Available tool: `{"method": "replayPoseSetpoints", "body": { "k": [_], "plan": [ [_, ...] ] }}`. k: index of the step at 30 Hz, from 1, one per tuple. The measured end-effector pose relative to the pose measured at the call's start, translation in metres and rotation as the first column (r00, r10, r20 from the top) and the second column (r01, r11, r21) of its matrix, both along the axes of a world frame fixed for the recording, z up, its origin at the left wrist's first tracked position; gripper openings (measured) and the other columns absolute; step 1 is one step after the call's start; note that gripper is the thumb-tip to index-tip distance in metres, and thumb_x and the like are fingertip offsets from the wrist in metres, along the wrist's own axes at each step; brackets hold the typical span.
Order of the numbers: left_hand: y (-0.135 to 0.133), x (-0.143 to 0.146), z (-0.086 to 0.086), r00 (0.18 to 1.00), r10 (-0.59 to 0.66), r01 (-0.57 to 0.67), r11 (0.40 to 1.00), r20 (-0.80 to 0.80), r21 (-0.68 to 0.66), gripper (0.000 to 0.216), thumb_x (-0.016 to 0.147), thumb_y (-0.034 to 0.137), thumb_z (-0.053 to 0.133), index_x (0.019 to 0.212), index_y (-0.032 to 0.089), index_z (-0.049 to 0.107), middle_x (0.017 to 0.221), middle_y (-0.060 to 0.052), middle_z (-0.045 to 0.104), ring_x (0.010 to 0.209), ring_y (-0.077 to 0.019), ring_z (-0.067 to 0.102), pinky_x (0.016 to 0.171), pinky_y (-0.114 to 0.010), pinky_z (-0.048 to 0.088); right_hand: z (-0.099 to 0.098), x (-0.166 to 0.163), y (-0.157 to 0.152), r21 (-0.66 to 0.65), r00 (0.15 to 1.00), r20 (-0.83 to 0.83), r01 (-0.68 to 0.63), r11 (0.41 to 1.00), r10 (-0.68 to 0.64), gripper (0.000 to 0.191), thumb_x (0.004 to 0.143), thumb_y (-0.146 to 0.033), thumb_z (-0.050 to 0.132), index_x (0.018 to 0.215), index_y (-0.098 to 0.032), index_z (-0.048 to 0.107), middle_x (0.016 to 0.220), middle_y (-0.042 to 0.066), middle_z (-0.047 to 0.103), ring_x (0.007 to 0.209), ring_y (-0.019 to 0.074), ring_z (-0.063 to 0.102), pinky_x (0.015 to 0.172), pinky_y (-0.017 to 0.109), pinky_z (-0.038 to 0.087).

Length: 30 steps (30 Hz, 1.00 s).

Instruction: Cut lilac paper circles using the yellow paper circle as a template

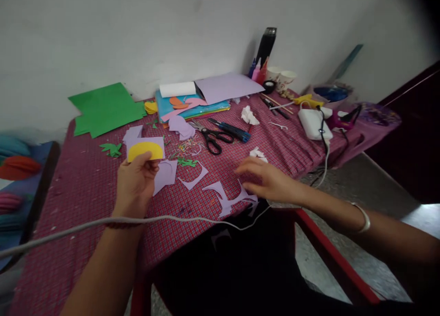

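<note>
My left hand [135,184] is raised above the table and pinches a yellow half-round paper piece [145,149] together with lilac paper behind it. My right hand [266,178] lies low on the red checked tablecloth [85,178], fingers stretched toward the left, resting on or just over a lilac paper offcut [227,198]. More lilac scraps [194,179] lie between the two hands. Black-handled scissors [211,136] lie further back, beyond both hands.
Green sheets [103,107], a stack of coloured paper with a lilac sheet [227,87], pens [230,129], crumpled tissue [249,116], a black bottle [266,46], cups [285,80], a yellow glue gun [307,100] and a white box [312,122] sit at the back. A grey cable [103,222] crosses the front.
</note>
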<state>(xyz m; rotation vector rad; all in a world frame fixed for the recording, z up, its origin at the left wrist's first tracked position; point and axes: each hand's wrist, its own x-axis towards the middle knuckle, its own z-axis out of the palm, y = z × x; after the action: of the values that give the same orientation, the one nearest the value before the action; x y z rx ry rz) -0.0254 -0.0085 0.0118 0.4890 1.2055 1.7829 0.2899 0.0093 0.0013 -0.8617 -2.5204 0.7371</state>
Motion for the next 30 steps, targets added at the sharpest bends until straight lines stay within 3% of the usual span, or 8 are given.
{"method": "replayPoseSetpoints", "body": {
  "k": [3, 7, 13, 17, 22, 25, 28, 30],
  "plan": [
    [-0.002, 0.002, 0.003, 1.0, 0.001, -0.001, 1.0, -0.007, -0.002, 0.019, 0.066, 0.0, 0.066, 0.067, 0.017, 0.056, 0.056, 0.008, 0.062, 0.048, -0.005, 0.052, 0.044, -0.017, 0.039, 0.007, -0.005, -0.021, 0.012, 0.935, 0.225, -0.284, 0.959, 0.274, 0.033, 0.084, -0.016, 0.058, 0.117, -0.019, 0.059, 0.11, 0.009, 0.06, 0.1, 0.0214, 0.054, 0.09, 0.038, 0.042],
    [-0.003, 0.003, 0.004, 1.0, -0.011, 0.011, 1.0, -0.004, 0.012, 0.018, 0.066, 0.002, 0.067, 0.067, 0.018, 0.058, 0.058, 0.008, 0.063, 0.05, -0.006, 0.053, 0.044, -0.017, 0.041, 0.002, -0.017, -0.037, 0.151, 0.885, 0.396, -0.327, 0.933, 0.245, 0.03, 0.09, -0.019, 0.051, 0.119, -0.018, 0.058, 0.111, 0.01, 0.059, 0.098, 0.0241, 0.051, 0.085, 0.041, 0.04],
    [0.0, 0.001, 0.002, 0.998, 0.059, -0.059, 0.997, -0.018, 0.046, 0.019, 0.058, 0.004, 0.069, 0.061, 0.02, 0.06, 0.056, 0.004, 0.061, 0.046, -0.0076, 0.05, 0.039, -0.018, 0.039, -0.004, -0.025, -0.016, 0.101, 0.897, 0.311, -0.36, 0.927, 0.314, 0.021, 0.085, -0.026, 0.062, 0.103, -0.017, 0.063, 0.101, 0.008, 0.06, 0.094, 0.0209, 0.051, 0.084, 0.035, 0.039],
    [0.001, 0.001, 0.001, 0.999, 0.042, -0.042, 0.997, -0.012, 0.061, 0.018, 0.061, 0.002, 0.068, 0.063, 0.019, 0.062, 0.06, 0.003, 0.063, 0.047, -0.0076, 0.051, 0.04, -0.018, 0.04, -0.004, -0.027, -0.008, 0.033, 0.908, 0.23, -0.366, 0.93, 0.349, 0.01, 0.089, -0.022, 0.056, 0.091, -0.017, 0.064, 0.089, 0.004, 0.061, 0.086, 0.016, 0.054, 0.084, 0.031, 0.038],
    [-0.001, 0.003, 0.0, 1.0, 0.022, -0.021, 0.998, -0.012, 0.061, 0.018, 0.066, 0.002, 0.069, 0.067, 0.017, 0.059, 0.058, 0.004, 0.063, 0.046, -0.0076, 0.052, 0.041, -0.017, 0.039, -0.016, -0.054, -0.004, 0.136, 0.927, 0.273, -0.303, 0.943, 0.259, 0.012, 0.089, -0.018, 0.052, 0.08, -0.015, 0.06, 0.078, 0.004, 0.06, 0.074, 0.0151, 0.052, 0.075, 0.029, 0.038],
    [0.0, 0.002, -0.003, 1.0, 0.019, -0.018, 0.997, -0.008, 0.071, 0.019, 0.063, 0.004, 0.07, 0.068, 0.016, 0.056, 0.056, 0.004, 0.062, 0.044, -0.0073, 0.052, 0.041, -0.017, 0.038, -0.018, -0.083, 0.02, 0.196, 0.959, 0.23, -0.215, 0.957, 0.169, 0.011, 0.086, -0.016, 0.052, 0.078, -0.015, 0.059, 0.079, 0.004, 0.06, 0.072, 0.0146, 0.052, 0.071, 0.027, 0.037],
    [0.001, -0.001, -0.003, 0.999, 0.045, -0.046, 0.996, 0.01, 0.076, 0.017, 0.06, 0.006, 0.071, 0.068, 0.015, 0.058, 0.056, 0.004, 0.062, 0.043, -0.007, 0.052, 0.041, -0.018, 0.038, -0.011, -0.104, 0.059, 0.228, 0.993, 0.118, -0.035, 0.973, 0.008, 0.011, 0.088, -0.017, 0.049, 0.086, -0.014, 0.06, 0.088, 0.006, 0.062, 0.08, 0.0152, 0.054, 0.073, 0.026, 0.038],
    [0.002, -0.004, -0.002, 0.998, 0.062, -0.064, 0.995, 0.021, 0.075, 0.017, 0.057, 0.008, 0.072, 0.067, 0.015, 0.061, 0.055, 0.004, 0.062, 0.042, -0.0067, 0.052, 0.04, -0.018, 0.038, -0.006, -0.108, 0.083, 0.301, 0.98, 0.112, 0.125, 0.946, -0.165, 0.019, 0.09, -0.023, 0.047, 0.1, -0.013, 0.06, 0.1, 0.01, 0.061, 0.092, 0.0187, 0.053, 0.081, 0.029, 0.037]
  ]
}}
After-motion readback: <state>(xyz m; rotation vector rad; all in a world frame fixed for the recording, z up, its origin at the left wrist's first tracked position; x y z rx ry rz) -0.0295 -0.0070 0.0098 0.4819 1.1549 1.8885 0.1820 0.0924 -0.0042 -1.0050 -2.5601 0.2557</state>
